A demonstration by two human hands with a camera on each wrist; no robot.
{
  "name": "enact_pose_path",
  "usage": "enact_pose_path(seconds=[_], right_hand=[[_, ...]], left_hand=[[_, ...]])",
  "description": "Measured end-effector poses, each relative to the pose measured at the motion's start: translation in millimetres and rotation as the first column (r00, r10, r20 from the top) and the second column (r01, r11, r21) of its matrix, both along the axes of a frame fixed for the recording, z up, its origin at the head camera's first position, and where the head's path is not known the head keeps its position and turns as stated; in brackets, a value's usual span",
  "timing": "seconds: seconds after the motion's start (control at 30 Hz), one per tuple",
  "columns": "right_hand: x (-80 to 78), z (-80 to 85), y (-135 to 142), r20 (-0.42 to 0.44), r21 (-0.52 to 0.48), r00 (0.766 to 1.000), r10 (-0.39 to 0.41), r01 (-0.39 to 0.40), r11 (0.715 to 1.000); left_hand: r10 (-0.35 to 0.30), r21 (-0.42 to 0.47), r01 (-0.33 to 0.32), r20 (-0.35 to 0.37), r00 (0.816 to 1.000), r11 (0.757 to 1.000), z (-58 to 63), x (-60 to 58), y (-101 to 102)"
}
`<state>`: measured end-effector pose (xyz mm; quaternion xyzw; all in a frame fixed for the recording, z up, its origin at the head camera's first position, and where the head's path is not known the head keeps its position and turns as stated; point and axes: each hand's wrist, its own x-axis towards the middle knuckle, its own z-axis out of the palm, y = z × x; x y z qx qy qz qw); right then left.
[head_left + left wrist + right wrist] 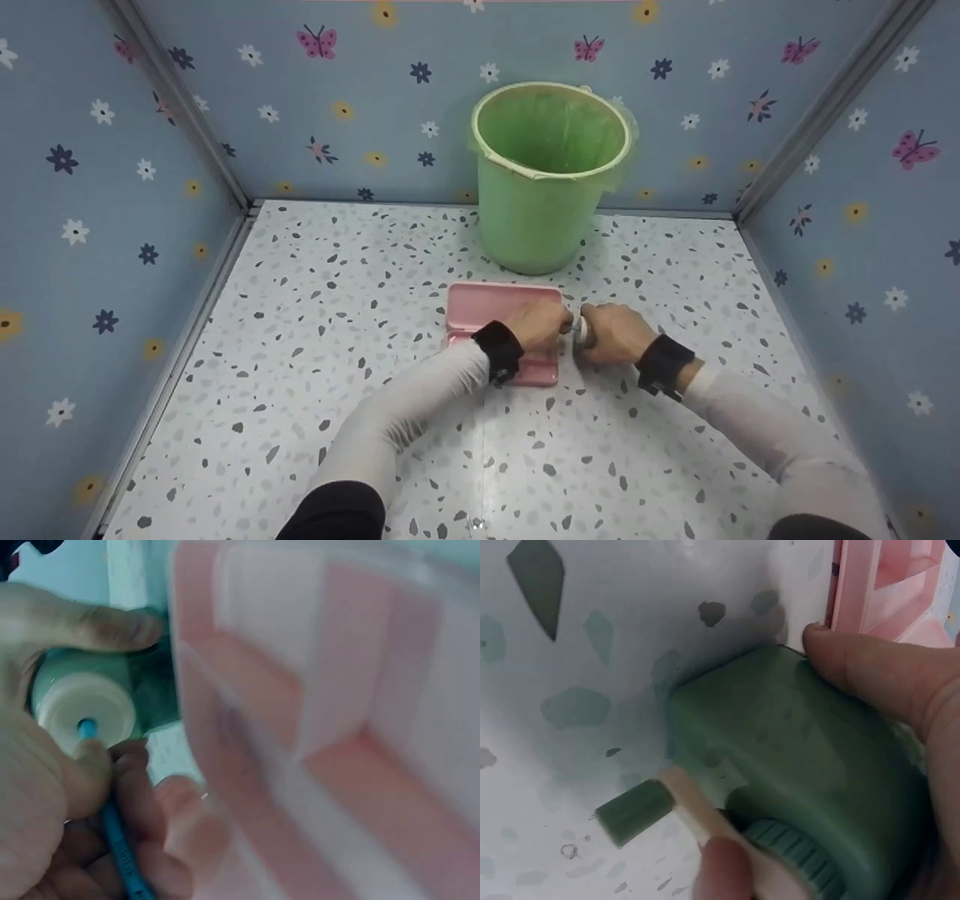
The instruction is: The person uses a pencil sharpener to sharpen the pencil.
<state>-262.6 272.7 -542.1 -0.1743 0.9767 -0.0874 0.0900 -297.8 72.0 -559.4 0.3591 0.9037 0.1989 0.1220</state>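
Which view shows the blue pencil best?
Left wrist: the blue pencil is large there, held by the left hand and entering the sharpener. Head shows only a tiny blue bit beside that hand; right wrist shows none.

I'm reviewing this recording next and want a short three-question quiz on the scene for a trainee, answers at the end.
1. Which hand holds the blue pencil, and where does the pencil's end go?
2. Where does the green bucket stand?
A) Left of the pink case
B) Beyond the case, near the back wall
C) Between the case and the person
3. True or false: the case is closed.

Key:
1. The left hand; the end goes into the hole in the round, pale face of the green sharpener, which the right hand holds.
2. B.
3. False; its lid lies open.
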Motion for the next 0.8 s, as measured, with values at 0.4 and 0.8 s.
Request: enact_pose_path(seconds=[0.4,0.8], right_hand=[[4.2,2.9,11,-0.041,-0.028,0.998,-0.056,0.055,0.998],[20.7,21.2,43,0.003,0.083,0.996,-0.092,0.091,0.992]], left_hand=[[-0.108,-0.032,0.103,-0.225,0.968,0.994,21.0,0.3,18],[-0.197,-0.163,0.144,-0.384,0.902,0.976,24.5,15.1,49]])
